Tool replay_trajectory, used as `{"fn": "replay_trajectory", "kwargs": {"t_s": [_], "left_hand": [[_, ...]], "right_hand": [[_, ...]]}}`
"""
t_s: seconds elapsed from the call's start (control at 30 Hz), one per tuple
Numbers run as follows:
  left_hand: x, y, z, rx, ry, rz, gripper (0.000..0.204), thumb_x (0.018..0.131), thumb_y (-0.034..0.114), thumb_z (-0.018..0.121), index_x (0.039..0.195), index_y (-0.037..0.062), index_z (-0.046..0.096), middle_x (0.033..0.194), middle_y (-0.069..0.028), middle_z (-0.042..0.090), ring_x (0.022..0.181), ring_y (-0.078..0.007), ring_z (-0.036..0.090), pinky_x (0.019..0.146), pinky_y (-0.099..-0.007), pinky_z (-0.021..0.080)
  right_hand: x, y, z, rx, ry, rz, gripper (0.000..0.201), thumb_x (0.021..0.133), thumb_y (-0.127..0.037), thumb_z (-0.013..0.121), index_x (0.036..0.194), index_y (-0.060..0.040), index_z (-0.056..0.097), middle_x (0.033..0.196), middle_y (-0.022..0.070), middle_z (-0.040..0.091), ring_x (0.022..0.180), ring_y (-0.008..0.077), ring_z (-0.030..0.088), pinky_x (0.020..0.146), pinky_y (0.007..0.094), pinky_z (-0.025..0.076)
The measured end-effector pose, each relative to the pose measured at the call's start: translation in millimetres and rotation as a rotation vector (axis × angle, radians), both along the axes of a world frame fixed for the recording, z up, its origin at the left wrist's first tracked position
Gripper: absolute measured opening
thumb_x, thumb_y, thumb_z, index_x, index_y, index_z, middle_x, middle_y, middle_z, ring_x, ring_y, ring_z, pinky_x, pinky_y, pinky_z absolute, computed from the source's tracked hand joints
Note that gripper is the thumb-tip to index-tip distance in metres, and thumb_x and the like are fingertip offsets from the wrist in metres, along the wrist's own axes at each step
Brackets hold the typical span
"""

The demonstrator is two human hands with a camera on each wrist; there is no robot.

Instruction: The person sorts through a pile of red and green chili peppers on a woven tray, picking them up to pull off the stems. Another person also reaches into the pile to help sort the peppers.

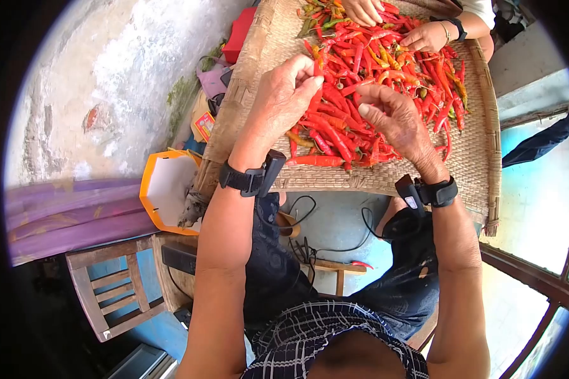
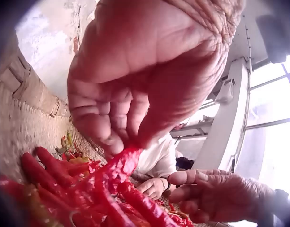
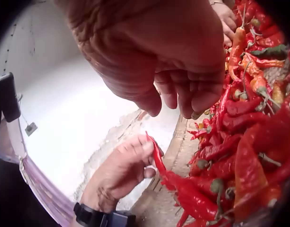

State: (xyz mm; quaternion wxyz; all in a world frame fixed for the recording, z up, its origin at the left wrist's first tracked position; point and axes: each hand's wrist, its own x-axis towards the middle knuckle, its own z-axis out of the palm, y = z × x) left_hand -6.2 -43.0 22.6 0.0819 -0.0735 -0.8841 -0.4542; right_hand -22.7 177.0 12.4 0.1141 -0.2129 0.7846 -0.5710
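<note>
Red chili peppers (image 1: 335,132), with some orange and greenish ones among them, lie heaped on a woven bamboo tray (image 1: 272,47). At the heap's left side, my left hand (image 1: 281,95) pinches a red chili pepper (image 3: 156,158) by its thin end between thumb and fingers. The rest of that pepper (image 2: 117,165) hangs down over the pile. My right hand (image 1: 395,120) hovers above the near right part of the heap, fingers loosely bent and thumb apart from them. Nothing shows between those fingers in the right wrist view.
Across the tray, another person's hands (image 1: 427,36) are among the peppers. An orange-rimmed box (image 1: 164,189) stands left of the tray, near a wooden chair (image 1: 117,287). Cables (image 1: 306,252) hang below the tray's near edge. A window (image 1: 537,183) is at the right.
</note>
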Motion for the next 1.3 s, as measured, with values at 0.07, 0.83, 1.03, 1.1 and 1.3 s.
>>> {"fn": "replay_trajectory", "kwargs": {"t_s": [0.07,0.83,1.03,1.1,1.3], "left_hand": [[1.8,5.9,2.5,0.259,0.084,-0.035,0.012,0.083,0.012,0.061,0.088,0.0024,0.057,0.071,-0.0056,0.06,0.064,-0.0121,0.057,0.061,-0.0275,0.047],[20.8,4.1,-7.2,-0.348,-0.01,-0.312,0.017,0.074,0.013,0.063,0.087,0.0047,0.056,0.08,-0.0117,0.061,0.08,-0.0322,0.059,0.069,-0.0403,0.047],[18.5,8.9,8.7,0.055,-0.215,-0.341,0.014,0.081,0.01,0.064,0.09,0.0012,0.06,0.076,-0.0047,0.062,0.078,-0.0097,0.06,0.069,-0.0269,0.047],[17.4,12.6,10.0,0.135,-0.15,-0.386,0.018,0.082,0.009,0.063,0.097,0.0013,0.058,0.08,-0.0028,0.061,0.078,-0.0094,0.058,0.069,-0.0264,0.047],[11.5,3.6,6.9,-0.021,-0.159,-0.219,0.03,0.085,0.01,0.058,0.114,0.0035,0.052,0.092,-0.0079,0.062,0.079,-0.0182,0.061,0.072,-0.0295,0.049]], "right_hand": [[3.2,-5.7,-6.1,-0.001,0.122,0.051,0.036,0.085,-0.022,0.066,0.112,0.0,0.058,0.085,0.0071,0.063,0.077,0.0133,0.055,0.072,0.0277,0.047],[-2.7,8.5,2.0,0.101,-0.09,0.04,0.027,0.088,-0.016,0.061,0.111,-0.0011,0.061,0.086,0.0036,0.064,0.077,0.0108,0.059,0.067,0.0254,0.048],[22.3,-10.1,2.0,0.13,0.027,0.207,0.025,0.086,-0.018,0.065,0.103,-0.0002,0.063,0.083,0.0083,0.062,0.076,0.0113,0.057,0.068,0.0272,0.048],[25.4,-11.5,3.8,0.2,-0.044,0.196,0.021,0.087,-0.017,0.063,0.1,-0.0004,0.063,0.079,0.0054,0.062,0.072,0.013,0.058,0.065,0.0277,0.047],[5.5,8.8,9.0,-0.313,-0.213,-0.126,0.016,0.089,-0.018,0.061,0.098,-0.0046,0.063,0.072,-0.0012,0.06,0.064,0.0056,0.055,0.056,0.0206,0.045]]}}
